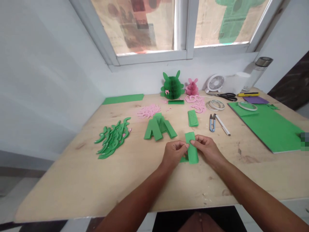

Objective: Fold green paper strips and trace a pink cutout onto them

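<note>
Both my hands meet over a folded green paper strip (pixel 191 149) near the middle of the wooden table (pixel 101 180). My left hand (pixel 174 152) pinches the strip's left edge with closed fingers. My right hand (pixel 207 149) grips its right side, thumb and forefinger pressed on the paper. The strip stands slightly lifted off the tabletop. A pile of folded green strips (pixel 159 127) lies just behind my left hand, and a small stack of green strips (pixel 192 118) lies behind the held one.
Green cut-out shapes (pixel 112 138) lie at the left, pink cut-outs (pixel 147 111) further back. Green (pixel 172 87) and pink (pixel 192 87) honeycomb paper figures stand by the wall. Snips (pixel 212 122), a pen (pixel 222 124), tape rolls (pixel 215 104), scissors (pixel 227 96), a small fan (pixel 215 82) and green sheets (pixel 270 127) fill the right.
</note>
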Demonstrator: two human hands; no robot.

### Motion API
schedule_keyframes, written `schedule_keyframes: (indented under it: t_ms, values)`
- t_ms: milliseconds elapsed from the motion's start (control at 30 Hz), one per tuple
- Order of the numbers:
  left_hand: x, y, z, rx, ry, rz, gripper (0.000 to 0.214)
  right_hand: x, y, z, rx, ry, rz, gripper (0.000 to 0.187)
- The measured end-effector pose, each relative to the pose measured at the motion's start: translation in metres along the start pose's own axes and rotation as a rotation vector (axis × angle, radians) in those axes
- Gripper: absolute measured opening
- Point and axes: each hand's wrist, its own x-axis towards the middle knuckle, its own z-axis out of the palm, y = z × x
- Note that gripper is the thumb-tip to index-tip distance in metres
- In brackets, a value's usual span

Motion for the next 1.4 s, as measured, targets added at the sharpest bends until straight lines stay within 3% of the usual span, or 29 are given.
schedule_keyframes:
  t_ms: [1400]
  values:
    - [0.0002, -0.0034, 0.0049, -0.037, 0.029, 0.020, 0.024, 0.0031, 0.0100, -0.0032, 0.032, 0.022, 0.015, 0.032]
